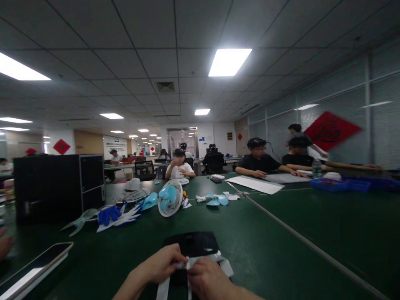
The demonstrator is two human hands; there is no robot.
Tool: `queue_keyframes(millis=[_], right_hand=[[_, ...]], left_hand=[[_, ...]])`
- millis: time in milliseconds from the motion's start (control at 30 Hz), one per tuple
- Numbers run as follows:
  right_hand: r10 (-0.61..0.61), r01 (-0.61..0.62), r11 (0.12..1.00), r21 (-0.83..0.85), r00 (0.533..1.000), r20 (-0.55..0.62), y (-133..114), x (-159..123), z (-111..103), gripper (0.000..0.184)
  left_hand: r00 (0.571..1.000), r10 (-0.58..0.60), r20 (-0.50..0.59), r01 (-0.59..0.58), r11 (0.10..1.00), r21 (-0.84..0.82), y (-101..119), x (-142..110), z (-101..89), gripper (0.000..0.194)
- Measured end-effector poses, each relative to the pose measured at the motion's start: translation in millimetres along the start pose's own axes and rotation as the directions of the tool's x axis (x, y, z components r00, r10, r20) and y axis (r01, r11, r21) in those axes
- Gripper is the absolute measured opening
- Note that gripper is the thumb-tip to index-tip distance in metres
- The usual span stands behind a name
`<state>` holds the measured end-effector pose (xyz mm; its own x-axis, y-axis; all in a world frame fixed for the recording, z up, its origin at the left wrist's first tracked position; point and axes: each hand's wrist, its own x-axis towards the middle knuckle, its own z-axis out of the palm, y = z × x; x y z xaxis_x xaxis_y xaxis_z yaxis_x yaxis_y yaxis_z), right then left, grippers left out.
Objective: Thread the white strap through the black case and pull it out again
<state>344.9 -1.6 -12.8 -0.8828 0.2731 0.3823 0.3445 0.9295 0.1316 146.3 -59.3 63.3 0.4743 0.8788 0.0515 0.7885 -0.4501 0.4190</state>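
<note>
At the near edge of the green table (pixel 262 250), both hands work over a flat, glossy black piece (pixel 200 241). My left hand (pixel 162 262) is closed, thumb and fingertips pinched on a white strip (pixel 163 289) near the middle of the black piece. Right beside it, my right hand (pixel 209 277) is closed with bent fingers on the white strip too. A wider pale band (pixel 226 266) sticks out to the right from behind my right hand. The fingertips partly hide the strips, so I cannot tell how they join.
A white fan guard with blue blades (pixel 170 198), loose blue blades (pixel 215 201) and blue-and-white gloves (pixel 115 217) lie ahead. A black computer case (pixel 59 187) stands left, a phone (pixel 37 268) nearer. A metal strip (pixel 300 235) crosses the table; people sit opposite.
</note>
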Motion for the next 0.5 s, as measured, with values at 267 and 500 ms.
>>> queue_keyframes(millis=[267, 500], right_hand=[[-0.177, 0.173, 0.978, -0.117, 0.984, -0.021, 5.1, -1.4, 1.6, 0.019], [-0.202, 0.198, 0.975, -0.103, 0.979, -0.033, 6.1, -5.1, -0.8, 0.019]], left_hand=[[1.0, -0.019, 0.008, 0.019, 1.0, 0.005, 7.1, 0.6, -1.2, 0.028], [1.0, -0.015, 0.003, 0.015, 1.0, 0.002, 3.3, 0.5, 2.2, 0.029]])
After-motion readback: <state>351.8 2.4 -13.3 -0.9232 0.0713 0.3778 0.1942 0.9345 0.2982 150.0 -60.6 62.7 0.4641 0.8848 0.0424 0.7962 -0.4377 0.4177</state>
